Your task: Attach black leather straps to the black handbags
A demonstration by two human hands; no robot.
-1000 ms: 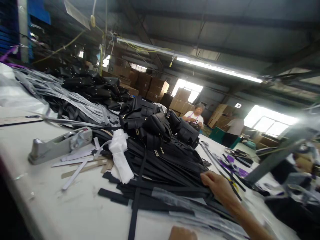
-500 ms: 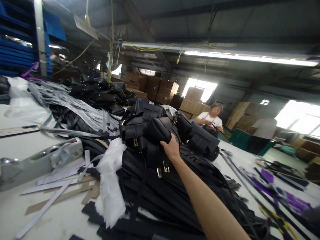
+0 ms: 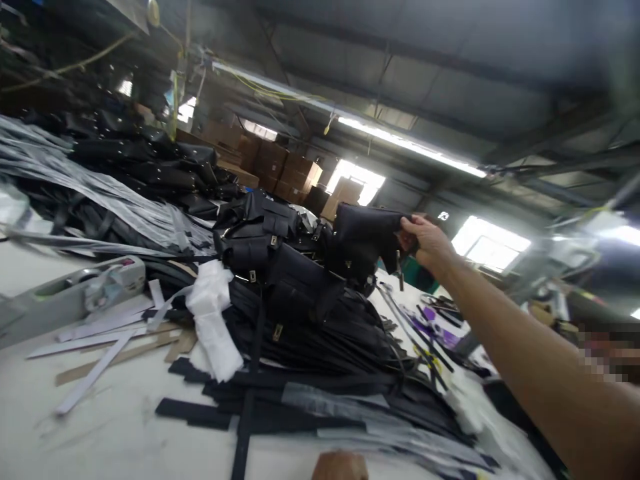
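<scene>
Pinching a black handbag (image 3: 365, 230) behind the strap pile (image 3: 345, 350), our right fingers (image 3: 409, 227) risked dropping it, holding just one side; our left hand (image 3: 340, 467) we couldn't judge.

Grey tape dispenser (image 3: 65, 303) on left of white table (image 3: 125, 440); white paper strips (image 3: 97, 371) lie just beside it. Cardboard boxes (image 3: 293, 179) stacked behind. Lit fluorescent lamp (image 3: 410, 146) overhead.

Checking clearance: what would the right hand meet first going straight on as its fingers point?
The black bag that the right hand grips at one edge. Beyond it, leftward in the picture, are other black bags; depth is unclear, so it might pass over or behind them.
</scene>
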